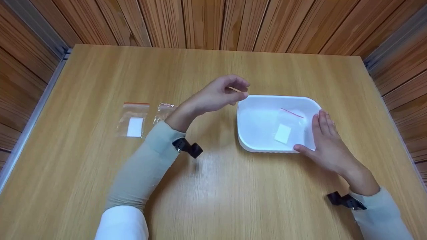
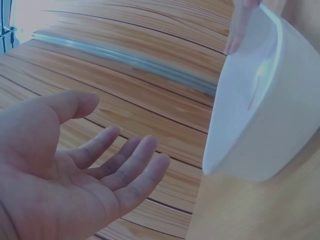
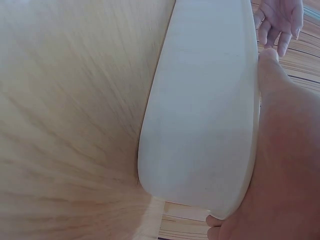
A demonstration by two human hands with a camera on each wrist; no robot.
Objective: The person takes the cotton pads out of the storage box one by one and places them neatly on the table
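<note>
A white plastic basin (image 1: 260,123) stands right of the table's middle. Inside it lies a clear zip bag with a red strip (image 1: 292,113) and a white rectangle (image 1: 283,133). My right hand (image 1: 328,145) rests on the basin's right end, fingers laid along the rim and thumb on the near edge. Near the basin's far left corner hovers my left hand (image 1: 222,91), palm turned toward the basin. In the left wrist view, this left hand (image 2: 90,160) has loosely bent, spread fingers with nothing between them and stands apart from the basin (image 2: 285,110).
Left on the wooden table (image 1: 213,186) lies a second zip bag (image 1: 133,111) with a white rectangle in it. Beside it another clear bag (image 1: 162,112) is partly hidden by my left wrist. Wood-plank walls (image 1: 206,23) border the table.
</note>
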